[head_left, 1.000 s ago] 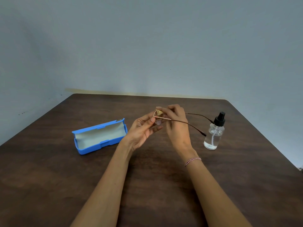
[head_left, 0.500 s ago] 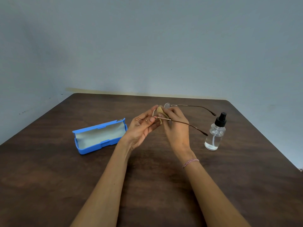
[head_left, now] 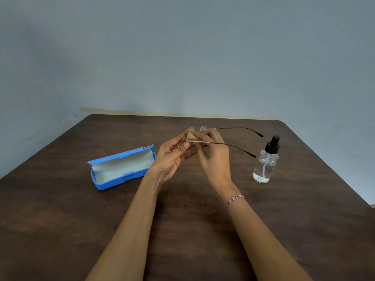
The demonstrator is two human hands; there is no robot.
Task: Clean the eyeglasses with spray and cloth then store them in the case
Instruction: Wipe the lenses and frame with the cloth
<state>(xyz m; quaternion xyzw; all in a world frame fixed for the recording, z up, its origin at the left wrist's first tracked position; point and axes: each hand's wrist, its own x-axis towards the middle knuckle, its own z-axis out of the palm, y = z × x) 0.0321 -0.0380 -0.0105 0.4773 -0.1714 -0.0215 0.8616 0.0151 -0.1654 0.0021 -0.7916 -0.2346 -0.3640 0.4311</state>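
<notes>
- Just above the middle of the frame, both hands meet over the table [head_left: 60,230], raised off its dark wood surface.
- Left hand [head_left: 172,157]: fingers curled, thumb and fingertips pinching the front of the eyeglasses [head_left: 233,144] near the hinge.
- Right hand [head_left: 215,157]: fingers bent over a small beige cloth [head_left: 191,136], gripping it against the front of the frame; which lens it covers is hard to tell.
- One round lens peeks out above the right hand's knuckles, and the two thin brown temples stick out toward the right of the frame, unfolded and apart from each other.
- A blue case [head_left: 121,169] lies open on the table at centre left, its pale lining facing up, well apart from the hands.
- A clear spray bottle [head_left: 265,163] with a black pump top stands upright at centre right, near the tips of the temples but not touching them; a little liquid sits in its base.
- A pink and white bracelet [head_left: 234,200] circles the right wrist.
- A plain grey-blue wall [head_left: 182,57] fills the upper half of the frame.
</notes>
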